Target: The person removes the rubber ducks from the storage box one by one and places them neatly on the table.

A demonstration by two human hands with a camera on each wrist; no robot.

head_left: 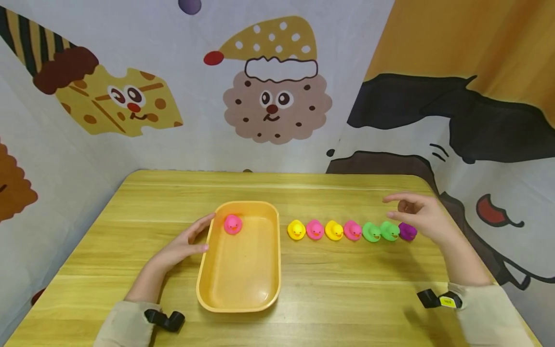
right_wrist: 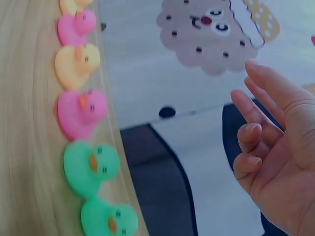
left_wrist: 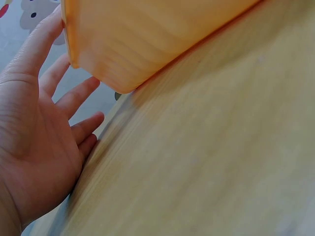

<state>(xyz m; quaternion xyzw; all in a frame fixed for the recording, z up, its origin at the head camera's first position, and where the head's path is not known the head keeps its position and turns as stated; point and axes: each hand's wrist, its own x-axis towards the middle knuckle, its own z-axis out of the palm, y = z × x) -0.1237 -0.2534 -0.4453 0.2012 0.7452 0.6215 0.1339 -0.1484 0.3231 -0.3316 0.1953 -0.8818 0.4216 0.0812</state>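
Observation:
On the table, an orange-yellow plastic tray [head_left: 238, 308] holds one pink rubber duck [head_left: 233, 224] at its far left corner. My left hand [head_left: 184, 246] rests against the tray's left rim with fingers spread and fairly straight. In the left wrist view the thumb reaches the edge of the tray [left_wrist: 142, 39]. My right hand [head_left: 418, 217] hovers near the right end of a row of ducks, its fingers loosely bent around nothing. Closest to it is a purple duck [head_left: 406, 232], partly covered by the hand. Beside that sit a green duck [head_left: 389, 231] and another green duck [head_left: 371, 232].
Leftward the row continues with a pink duck [head_left: 352, 231], a yellow duck [head_left: 334, 231], a second pink duck [head_left: 315, 230] and a second yellow duck [head_left: 297, 230] near the tray's right side. Behind the wooden table [head_left: 347, 299] hangs a cartoon-printed cloth [head_left: 182, 154].

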